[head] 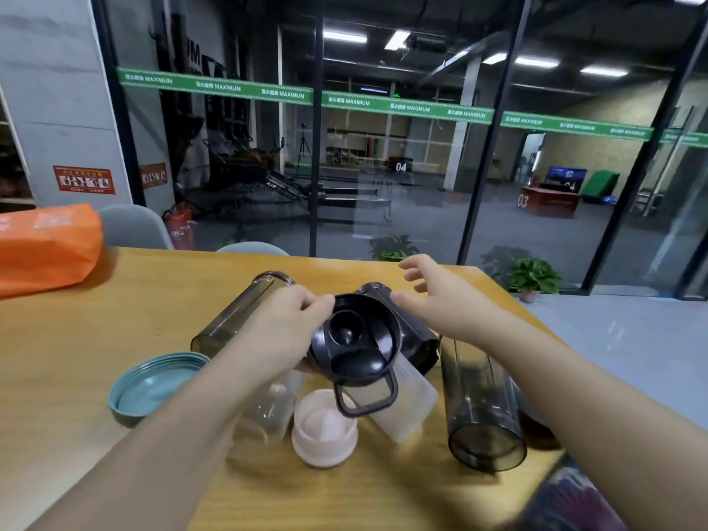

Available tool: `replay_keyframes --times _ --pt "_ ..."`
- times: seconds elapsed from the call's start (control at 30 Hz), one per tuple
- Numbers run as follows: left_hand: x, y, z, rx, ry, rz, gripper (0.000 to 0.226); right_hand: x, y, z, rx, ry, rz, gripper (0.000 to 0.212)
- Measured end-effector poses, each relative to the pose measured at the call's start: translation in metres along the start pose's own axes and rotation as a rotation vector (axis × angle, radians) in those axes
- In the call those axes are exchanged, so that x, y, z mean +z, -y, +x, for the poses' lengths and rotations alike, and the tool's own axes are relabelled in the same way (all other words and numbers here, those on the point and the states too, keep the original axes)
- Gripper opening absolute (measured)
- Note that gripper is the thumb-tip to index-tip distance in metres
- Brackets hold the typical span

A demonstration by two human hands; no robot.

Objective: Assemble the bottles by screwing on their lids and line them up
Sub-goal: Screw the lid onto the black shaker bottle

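Above the middle of the wooden table, the left hand pinches a black lid by its far rim, thumb and fingers curled round the edge. The lid is tilted with its top face toward the camera and its carry loop hanging toward the near edge of the table. The right hand hovers just right of the lid, fingers spread and holding nothing.

Two smoky grey bottles lie on their sides: one left of the lid, its long axis running from near-left to far-right with the mouth at the far end; the other right of the lid, its base toward the camera. A black bottle lies behind the lid, partly hidden. Below the lid are a clear glass bottle, a frosted container and a pink lid. A teal lid lies upside down to the left.

An orange bag sits at the far left corner. Green tape on the glass wall reads "MAXIMUM".
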State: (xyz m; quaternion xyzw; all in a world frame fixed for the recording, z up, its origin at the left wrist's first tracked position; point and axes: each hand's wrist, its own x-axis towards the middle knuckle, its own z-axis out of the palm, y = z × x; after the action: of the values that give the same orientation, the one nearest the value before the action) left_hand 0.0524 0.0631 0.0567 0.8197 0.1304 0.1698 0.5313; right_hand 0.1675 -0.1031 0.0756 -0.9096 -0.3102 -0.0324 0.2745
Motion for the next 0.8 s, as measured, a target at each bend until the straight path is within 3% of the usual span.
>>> replay_keyframes --times 0.3,0.5,0.6,0.73,0.8 --pt "-0.008 -0.017 0.045 -0.121 -0.067 -0.467 0.030 0.019 0.000 0.065 0.179 0.221 -0.135 0.068" --pt "-0.006 -0.006 0.052 -0.181 0.008 -0.617 0.032 0.044 -0.022 0.102 0.283 0.355 -0.226 0.066" --pt "-0.008 -0.001 0.055 -0.195 -0.007 -0.681 0.031 0.046 -0.019 0.100 0.327 0.367 -0.233 0.053" --pt "-0.016 0.004 0.055 -0.248 -0.039 -0.788 0.028 0.050 -0.021 0.102 0.403 0.362 -0.266 0.075" --pt "-0.019 0.004 0.054 -0.258 -0.058 -0.848 0.028 0.051 -0.021 0.102 0.423 0.345 -0.248 0.073"
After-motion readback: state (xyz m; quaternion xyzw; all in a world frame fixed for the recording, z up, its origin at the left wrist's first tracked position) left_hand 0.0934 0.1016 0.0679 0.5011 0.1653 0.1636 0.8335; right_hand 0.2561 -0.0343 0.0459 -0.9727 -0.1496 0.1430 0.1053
